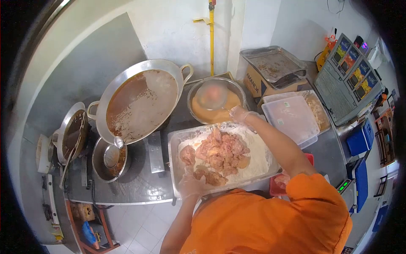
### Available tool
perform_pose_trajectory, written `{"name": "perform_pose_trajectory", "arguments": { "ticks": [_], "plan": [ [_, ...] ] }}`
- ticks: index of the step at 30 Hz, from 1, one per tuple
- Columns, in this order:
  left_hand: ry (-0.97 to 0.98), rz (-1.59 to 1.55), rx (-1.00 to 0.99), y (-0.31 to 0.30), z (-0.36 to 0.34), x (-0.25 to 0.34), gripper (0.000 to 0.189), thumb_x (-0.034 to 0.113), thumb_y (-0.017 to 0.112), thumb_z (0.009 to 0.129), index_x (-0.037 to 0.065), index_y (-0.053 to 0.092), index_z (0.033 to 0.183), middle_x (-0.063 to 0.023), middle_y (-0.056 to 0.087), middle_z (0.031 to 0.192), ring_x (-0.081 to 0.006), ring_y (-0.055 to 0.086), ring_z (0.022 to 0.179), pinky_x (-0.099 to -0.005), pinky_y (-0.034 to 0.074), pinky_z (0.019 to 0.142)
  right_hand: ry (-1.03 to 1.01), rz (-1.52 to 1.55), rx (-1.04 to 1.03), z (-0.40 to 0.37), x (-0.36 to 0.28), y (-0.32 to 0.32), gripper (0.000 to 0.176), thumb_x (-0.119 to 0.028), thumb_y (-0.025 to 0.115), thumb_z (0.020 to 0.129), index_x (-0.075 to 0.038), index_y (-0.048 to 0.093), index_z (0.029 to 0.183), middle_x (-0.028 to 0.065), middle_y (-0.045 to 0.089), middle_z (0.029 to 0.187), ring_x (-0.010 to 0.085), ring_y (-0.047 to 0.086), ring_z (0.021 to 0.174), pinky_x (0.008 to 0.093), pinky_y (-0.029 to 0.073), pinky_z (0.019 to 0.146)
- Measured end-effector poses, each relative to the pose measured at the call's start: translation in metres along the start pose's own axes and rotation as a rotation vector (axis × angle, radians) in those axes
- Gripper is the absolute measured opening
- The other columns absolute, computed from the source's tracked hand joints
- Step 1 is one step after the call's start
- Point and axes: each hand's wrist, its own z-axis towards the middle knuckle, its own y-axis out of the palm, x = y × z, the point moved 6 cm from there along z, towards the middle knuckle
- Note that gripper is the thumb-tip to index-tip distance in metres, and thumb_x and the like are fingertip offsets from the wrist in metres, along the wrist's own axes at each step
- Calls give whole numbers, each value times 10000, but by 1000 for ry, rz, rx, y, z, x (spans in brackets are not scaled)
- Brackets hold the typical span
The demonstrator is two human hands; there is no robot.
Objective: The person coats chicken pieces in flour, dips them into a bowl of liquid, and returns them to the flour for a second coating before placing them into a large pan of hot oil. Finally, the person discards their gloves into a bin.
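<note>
My right hand (240,114), in a clear plastic glove, is closed round the handle of a round mesh strainer (212,96). The strainer is over a metal bowl (242,89) of tan liquid, with something pinkish in its mesh. Below the bowl, a rectangular metal tray (172,157) holds white flour (259,153) and a heap of raw chicken pieces (222,150). At the tray's near left edge is my gloved left hand (192,185), its fingers apart and right beside a darker chicken piece (211,176).
A large wok of oil (141,106) stands to the left, with a smaller wok (72,135) and a pot with a ladle (111,163) nearby. To the right are a lidded plastic container (292,120), a cardboard box (253,82) under trays, and a red basket (277,186).
</note>
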Motion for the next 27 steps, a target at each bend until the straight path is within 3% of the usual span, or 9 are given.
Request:
{"name": "perform_pose_trajectory", "arguments": {
  "ticks": [2, 4, 7, 9, 10, 17, 19, 21, 27],
  "plan": [
    [-7, 29, -6, -1, -4, -1, 851, 508, 591, 869, 19, 277, 1491, -192, 636, 1178, -285, 655, 1038, -360, 508, 894, 29, 10, 21, -6, -7, 4, 223, -194, 581, 852, -23, 715, 905, 184, 693, 900, 309, 690, 838, 411, 532, 761],
    [-24, -144, 50, 3, -2, -5, 781, 444, 715, 790, 84, 415, 1415, -227, 631, 1161, -383, 638, 1056, -440, 514, 914, 56, 10, 40, -12, -5, 8, 240, -208, 575, 848, -23, 715, 910, 182, 694, 904, 308, 691, 834, 409, 532, 760],
    [-5, -149, 69, 10, 2, -8, 773, 434, 718, 780, 115, 415, 1416, -230, 636, 1147, -384, 638, 1054, -444, 514, 910, -35, 54, 16, -27, -13, 6, 240, -196, 550, 854, -21, 710, 897, 198, 688, 930, 346, 682, 860, 428, 527, 776],
    [13, -53, 39, 15, 4, -11, 815, 497, 632, 829, 54, 346, 1451, -219, 628, 1180, -332, 640, 1064, -394, 509, 910, 533, 702, 293, -47, 10, 13, 249, -191, 537, 870, 0, 696, 878, 229, 675, 926, 393, 661, 871, 457, 512, 783],
    [32, 39, 11, 17, 6, -9, 873, 561, 545, 879, -6, 276, 1487, -209, 621, 1213, -280, 641, 1075, -345, 504, 909, 533, 698, 293, -53, 13, 13, 249, -191, 537, 870, 0, 696, 878, 229, 675, 926, 393, 661, 871, 457, 512, 783],
    [4, -5, -12, 8, 2, -7, 864, 547, 567, 871, -32, 313, 1461, -213, 622, 1196, -271, 633, 1089, -330, 496, 922, 370, 567, 313, -147, -21, -31, 265, -208, 522, 910, 15, 662, 889, 265, 652, 883, 440, 630, 871, 512, 485, 774],
    [1, -142, 140, 12, 5, -11, 719, 448, 731, 759, 121, 483, 1350, -223, 658, 1078, -378, 659, 1000, -449, 528, 875, 396, 495, 311, -170, -27, -15, 294, -214, 509, 933, 28, 662, 864, 271, 650, 901, 449, 621, 882, 512, 476, 798],
    [0, -158, 150, 11, 4, -12, 715, 448, 731, 760, 124, 483, 1347, -221, 660, 1065, -378, 661, 989, -449, 532, 865, 262, 564, 633, -188, -24, -8, 256, -214, 536, 933, 2, 671, 953, 282, 640, 890, 460, 614, 847, 521, 475, 769],
    [39, -161, 177, 8, 3, -11, 744, 470, 725, 766, 82, 469, 1347, -219, 656, 1060, -377, 663, 978, -448, 533, 859, 436, 455, 534, -176, -11, -58, 395, -123, 497, 932, -132, 541, 1325, 246, 619, 907, 426, 623, 866, 516, 481, 759]
  ]
}}
